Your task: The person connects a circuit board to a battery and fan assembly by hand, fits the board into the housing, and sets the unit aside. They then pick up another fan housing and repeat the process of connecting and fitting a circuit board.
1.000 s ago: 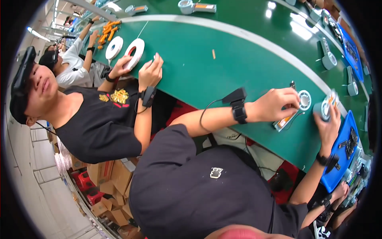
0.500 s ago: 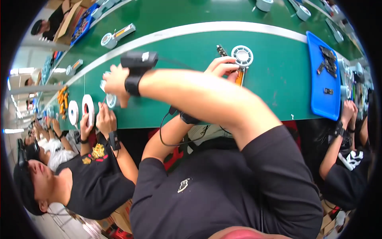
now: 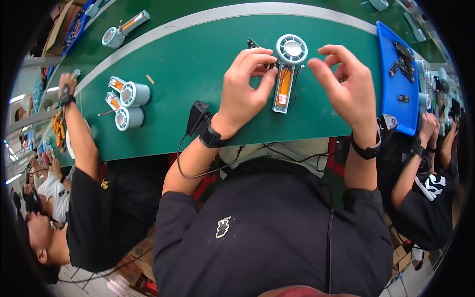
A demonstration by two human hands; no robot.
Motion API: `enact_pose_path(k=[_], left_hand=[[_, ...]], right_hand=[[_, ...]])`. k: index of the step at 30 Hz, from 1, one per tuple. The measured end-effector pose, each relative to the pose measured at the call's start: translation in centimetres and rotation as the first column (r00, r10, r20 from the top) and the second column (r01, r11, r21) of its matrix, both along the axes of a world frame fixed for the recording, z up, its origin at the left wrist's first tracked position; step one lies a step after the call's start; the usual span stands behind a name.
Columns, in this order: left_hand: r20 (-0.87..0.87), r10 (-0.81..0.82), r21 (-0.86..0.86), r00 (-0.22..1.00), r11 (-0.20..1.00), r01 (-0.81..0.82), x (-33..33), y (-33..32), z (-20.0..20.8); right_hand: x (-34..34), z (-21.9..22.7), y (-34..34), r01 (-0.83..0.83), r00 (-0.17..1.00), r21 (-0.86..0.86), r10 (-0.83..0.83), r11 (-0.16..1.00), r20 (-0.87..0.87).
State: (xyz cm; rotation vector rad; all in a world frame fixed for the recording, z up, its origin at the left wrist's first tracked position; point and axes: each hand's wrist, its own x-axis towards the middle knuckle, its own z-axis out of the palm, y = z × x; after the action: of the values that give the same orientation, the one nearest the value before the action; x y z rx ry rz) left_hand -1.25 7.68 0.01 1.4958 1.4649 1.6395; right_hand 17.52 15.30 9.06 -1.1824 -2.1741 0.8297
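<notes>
In front of me on the green table lies a pale blue handheld fan (image 3: 292, 49), its round grille away from me. Its opened handle (image 3: 283, 94) points toward me and shows an orange battery and thin wires. My left hand (image 3: 247, 86) is at the left of the handle, thumb and fingers closed on a narrow black circuit board (image 3: 253, 43). One end of the board sticks out beyond the fingers; the rest is partly hidden. On the fan's other side, my right hand (image 3: 346, 84) hovers with fingers curved and apart, holding nothing.
Two more fans (image 3: 134, 94) with opened handles stand at the left, near a small tan strip (image 3: 150, 79). A blue tray (image 3: 396, 106) with several black circuit boards is at the right. Another fan (image 3: 115, 35) lies beyond the pale divider (image 3: 208, 17). Co-workers sit on both sides.
My right hand has come back from the left, where it was beside a fan, to the right of the fan before me. The co-worker on the left now reaches farther away.
</notes>
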Motion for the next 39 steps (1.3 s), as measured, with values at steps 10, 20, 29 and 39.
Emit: enact_pose_path(k=[10, 20, 29, 39], left_hand=[[0.109, -0.063, -0.04, 0.992, 0.997, 0.067, 2.1, -0.6, -0.7], [-0.045, -0.125, 0.008, 0.991, 0.992, 0.126, 1.2, 0.7, -0.5], [-0.456, -0.055, 0.037, 0.888, 0.996, 0.081, -0.5, 1.9, 0.2], [-0.187, -0.211, -0.147, 0.959, 0.972, 0.185, 0.2, 2.2, 0.8]], right_hand=[[-0.1, -6.6, 0.5, -0.288, 0.929, -0.045, 0.268, 0.957, -0.254], [-1.5, -7.4, 3.7, -0.394, 0.866, 0.377, 0.475, 0.838, -0.152], [0.3, -10.4, 4.2, -0.284, 0.84, 0.344, 0.405, 0.895, -0.361], [-0.1, -9.7, 4.0, -0.228, 0.867, 0.349, 0.353, 0.909, -0.351]])
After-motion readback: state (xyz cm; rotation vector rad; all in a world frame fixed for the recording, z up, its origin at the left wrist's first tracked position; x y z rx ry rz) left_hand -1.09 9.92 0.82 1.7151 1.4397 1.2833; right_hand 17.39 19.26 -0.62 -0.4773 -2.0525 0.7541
